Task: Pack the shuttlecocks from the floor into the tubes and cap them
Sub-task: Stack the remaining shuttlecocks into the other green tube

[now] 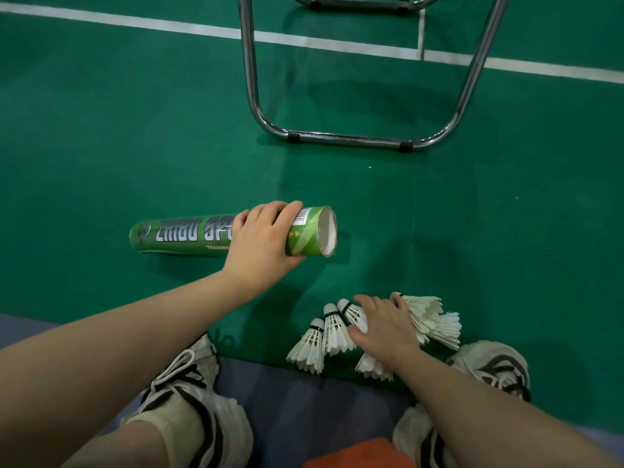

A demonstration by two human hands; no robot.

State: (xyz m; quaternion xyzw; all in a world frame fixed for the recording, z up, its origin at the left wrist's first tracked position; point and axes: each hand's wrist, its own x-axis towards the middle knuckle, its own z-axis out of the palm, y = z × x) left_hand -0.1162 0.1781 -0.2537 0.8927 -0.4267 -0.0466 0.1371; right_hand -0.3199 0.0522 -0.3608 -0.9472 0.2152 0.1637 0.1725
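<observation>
A green shuttlecock tube lies on its side on the green court floor, its open end facing right. My left hand grips it near that open end. Several white feather shuttlecocks lie in a loose pile on the floor just in front of my feet. My right hand rests on the pile, its fingers curled round one shuttlecock with others beside and under it. More shuttlecocks fan out to the right of that hand. No cap is in view.
A chrome chair frame stands on the floor beyond the tube. White court lines cross the far floor. My two shoes flank the pile, and an orange cloth shows at the bottom edge.
</observation>
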